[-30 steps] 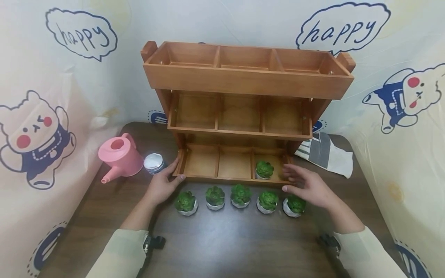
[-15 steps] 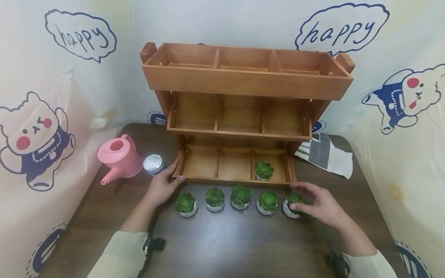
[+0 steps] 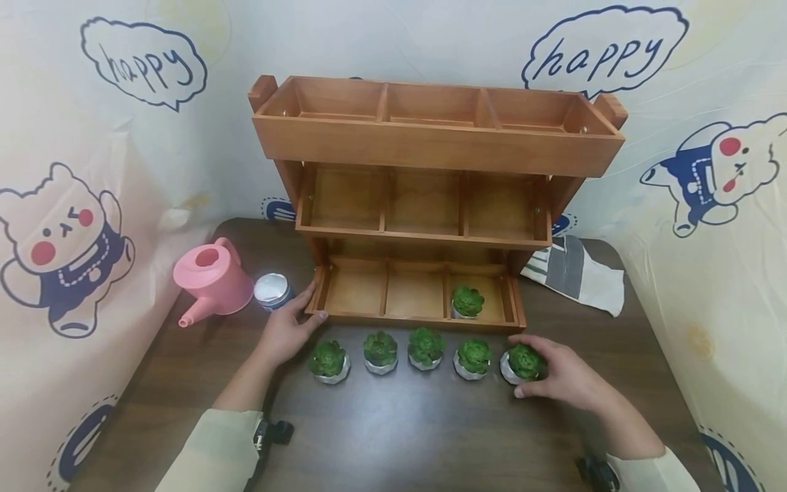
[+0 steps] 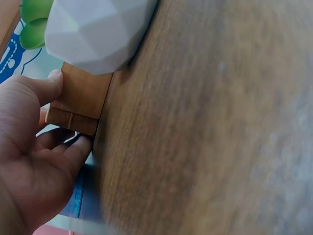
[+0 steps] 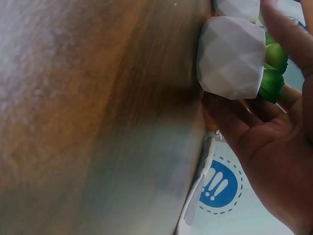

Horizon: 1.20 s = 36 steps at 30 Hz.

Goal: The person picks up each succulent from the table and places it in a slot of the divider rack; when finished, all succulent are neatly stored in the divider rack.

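My left hand [image 3: 289,331] holds the lower left corner of a wooden three-tier shelf [image 3: 439,149]. In the left wrist view the thumb [image 4: 49,88] lies along the front board and the fingers are round the end. My right hand [image 3: 565,372] is around the rightmost potted succulent [image 3: 522,362], fingers behind it and thumb in front. The right wrist view shows fingers beside its faceted white pot [image 5: 232,58], with the thumb apart from the pot. Another succulent [image 3: 467,302] sits in the bottom tier's right compartment.
Several more potted succulents [image 3: 380,352] stand in a row before the shelf. A pink watering can [image 3: 215,277] and a small blue-and-white container [image 3: 272,290] are at left. A white-and-grey glove [image 3: 578,273] lies behind at right. Printed fabric [image 3: 393,34] hangs around the table.
My right hand has left the shelf's lower right corner, moved toward me and come around the rightmost succulent. My left hand has stayed on the shelf's left corner.
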Each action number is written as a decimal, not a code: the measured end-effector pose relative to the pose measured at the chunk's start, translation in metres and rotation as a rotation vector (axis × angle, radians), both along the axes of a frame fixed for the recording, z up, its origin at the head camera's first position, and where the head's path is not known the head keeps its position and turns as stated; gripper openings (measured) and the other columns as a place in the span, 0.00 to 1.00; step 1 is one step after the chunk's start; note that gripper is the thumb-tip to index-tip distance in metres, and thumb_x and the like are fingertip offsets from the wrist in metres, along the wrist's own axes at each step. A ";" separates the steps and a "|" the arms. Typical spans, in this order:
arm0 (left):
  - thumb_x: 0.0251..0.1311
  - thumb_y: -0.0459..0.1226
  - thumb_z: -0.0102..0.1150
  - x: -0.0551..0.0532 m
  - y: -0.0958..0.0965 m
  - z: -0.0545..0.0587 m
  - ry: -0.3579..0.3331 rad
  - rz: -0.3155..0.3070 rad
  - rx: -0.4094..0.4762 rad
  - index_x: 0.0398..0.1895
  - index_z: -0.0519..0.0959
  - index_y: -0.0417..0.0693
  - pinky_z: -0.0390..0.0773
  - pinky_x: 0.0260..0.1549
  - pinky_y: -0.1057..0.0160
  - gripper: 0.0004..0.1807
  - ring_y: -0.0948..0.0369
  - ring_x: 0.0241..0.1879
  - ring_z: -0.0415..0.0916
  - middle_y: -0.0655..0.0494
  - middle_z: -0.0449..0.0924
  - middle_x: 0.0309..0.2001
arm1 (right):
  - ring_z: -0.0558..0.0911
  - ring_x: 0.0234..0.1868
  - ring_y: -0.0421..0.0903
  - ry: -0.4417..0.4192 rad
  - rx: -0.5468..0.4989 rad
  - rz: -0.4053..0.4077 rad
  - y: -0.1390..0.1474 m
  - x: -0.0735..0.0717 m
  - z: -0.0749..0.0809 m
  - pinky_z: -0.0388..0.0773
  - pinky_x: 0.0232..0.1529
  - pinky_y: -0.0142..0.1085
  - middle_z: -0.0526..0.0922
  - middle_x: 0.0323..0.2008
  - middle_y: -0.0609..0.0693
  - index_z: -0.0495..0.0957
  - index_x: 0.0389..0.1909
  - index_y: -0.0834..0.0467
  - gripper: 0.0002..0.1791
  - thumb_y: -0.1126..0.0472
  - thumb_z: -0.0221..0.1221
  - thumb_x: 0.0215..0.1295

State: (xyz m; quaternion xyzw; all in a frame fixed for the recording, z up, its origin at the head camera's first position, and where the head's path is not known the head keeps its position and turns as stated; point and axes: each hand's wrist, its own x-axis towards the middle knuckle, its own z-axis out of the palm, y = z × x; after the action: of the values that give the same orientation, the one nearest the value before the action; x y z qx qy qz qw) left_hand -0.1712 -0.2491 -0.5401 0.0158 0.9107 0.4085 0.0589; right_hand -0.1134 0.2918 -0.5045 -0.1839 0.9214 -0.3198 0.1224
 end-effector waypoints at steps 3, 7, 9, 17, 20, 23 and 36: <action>0.68 0.57 0.64 0.000 0.000 0.000 0.005 -0.001 -0.004 0.82 0.57 0.66 0.60 0.72 0.36 0.43 0.42 0.77 0.58 0.46 0.60 0.79 | 0.81 0.59 0.54 -0.001 0.025 0.010 0.000 -0.001 -0.001 0.78 0.59 0.57 0.82 0.60 0.54 0.73 0.70 0.53 0.47 0.52 0.83 0.46; 0.68 0.57 0.63 0.000 0.000 -0.001 0.003 0.000 -0.007 0.83 0.57 0.66 0.60 0.72 0.36 0.43 0.42 0.77 0.58 0.47 0.60 0.79 | 0.82 0.56 0.53 0.007 0.043 0.018 0.001 -0.002 -0.002 0.80 0.57 0.56 0.83 0.58 0.54 0.73 0.70 0.52 0.46 0.56 0.82 0.47; 0.68 0.58 0.63 -0.001 0.000 -0.001 -0.002 0.004 -0.008 0.83 0.57 0.67 0.60 0.72 0.36 0.43 0.42 0.77 0.58 0.47 0.60 0.79 | 0.83 0.55 0.52 0.010 0.046 0.019 0.002 -0.003 -0.001 0.81 0.56 0.55 0.84 0.57 0.53 0.73 0.69 0.52 0.46 0.56 0.82 0.47; 0.68 0.57 0.64 0.000 0.002 0.001 -0.004 0.000 0.004 0.82 0.57 0.67 0.61 0.72 0.37 0.43 0.43 0.77 0.58 0.48 0.60 0.79 | 0.83 0.48 0.43 0.014 0.020 -0.001 0.004 -0.007 0.006 0.83 0.51 0.47 0.85 0.48 0.46 0.76 0.64 0.49 0.41 0.50 0.82 0.47; 0.68 0.58 0.63 0.000 0.001 0.001 -0.008 0.002 0.002 0.83 0.57 0.67 0.61 0.72 0.36 0.43 0.42 0.77 0.57 0.48 0.60 0.79 | 0.83 0.46 0.42 0.034 -0.003 -0.008 0.004 -0.009 0.010 0.83 0.49 0.44 0.86 0.46 0.43 0.77 0.62 0.48 0.39 0.48 0.82 0.48; 0.68 0.57 0.64 0.000 0.000 0.002 -0.007 0.005 0.006 0.82 0.57 0.67 0.61 0.72 0.36 0.43 0.42 0.77 0.58 0.48 0.60 0.79 | 0.84 0.46 0.41 0.074 -0.032 -0.011 0.003 -0.011 0.014 0.84 0.49 0.42 0.86 0.47 0.43 0.78 0.62 0.49 0.39 0.48 0.82 0.48; 0.68 0.55 0.65 0.002 0.000 0.000 -0.003 0.013 0.019 0.82 0.58 0.67 0.62 0.71 0.36 0.43 0.43 0.77 0.58 0.49 0.61 0.79 | 0.86 0.45 0.42 0.217 -0.068 -0.023 -0.012 -0.025 0.039 0.86 0.49 0.43 0.88 0.45 0.44 0.79 0.62 0.54 0.39 0.50 0.82 0.48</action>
State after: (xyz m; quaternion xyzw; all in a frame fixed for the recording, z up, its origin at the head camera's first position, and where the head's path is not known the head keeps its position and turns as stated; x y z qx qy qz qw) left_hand -0.1696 -0.2486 -0.5401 0.0097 0.9067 0.4177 0.0575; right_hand -0.1384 0.2793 -0.4655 -0.2107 0.9199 -0.3306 0.0117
